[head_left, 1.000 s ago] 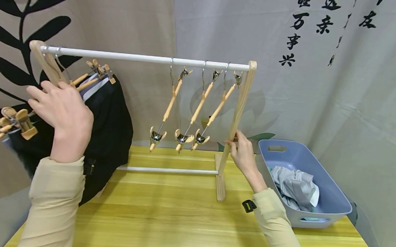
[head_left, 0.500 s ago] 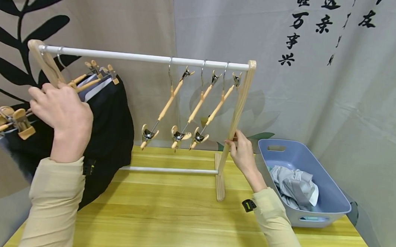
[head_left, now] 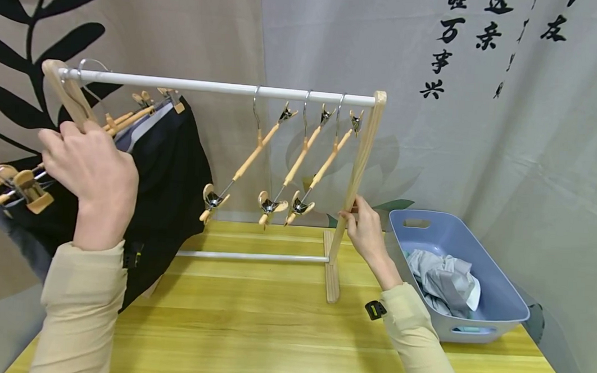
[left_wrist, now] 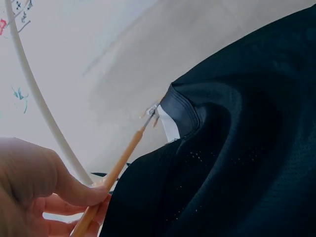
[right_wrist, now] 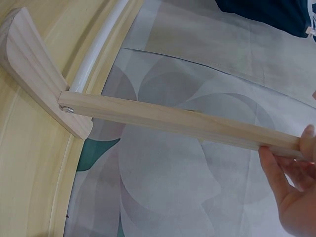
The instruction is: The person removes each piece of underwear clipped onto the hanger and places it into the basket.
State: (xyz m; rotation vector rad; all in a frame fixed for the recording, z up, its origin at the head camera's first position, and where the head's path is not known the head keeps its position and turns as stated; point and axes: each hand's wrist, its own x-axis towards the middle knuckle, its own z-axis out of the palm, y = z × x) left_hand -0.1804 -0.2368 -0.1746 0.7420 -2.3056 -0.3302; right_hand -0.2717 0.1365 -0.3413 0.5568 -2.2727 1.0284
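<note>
My left hand [head_left: 88,172] grips the wooden bar of a clip hanger [left_wrist: 116,165] at the rack's left end. Its metal hook stands partly above the white rail. From its clips hangs a black garment [head_left: 164,185] with a waistband and pale lining; whether trousers or a skirt cannot be told. Another hanger with clothing is close beside it, partly hidden by my hand. At the opposite end, my right hand [head_left: 364,229] pinches the wooden post [right_wrist: 187,121] of the clothes rack between thumb and fingers.
Three bare clip hangers [head_left: 296,166] hang slanted on the right half of the rail [head_left: 202,85]. A blue-grey basket [head_left: 496,278] holding crumpled grey clothing [head_left: 447,284] stands right of the rack on the wooden table [head_left: 250,330]. A printed curtain hangs behind.
The held hanger's hook has risen above the rail, and the black garment has shifted up and right. The leftmost bare hanger has swung, its near end going left. My right hand stays put.
</note>
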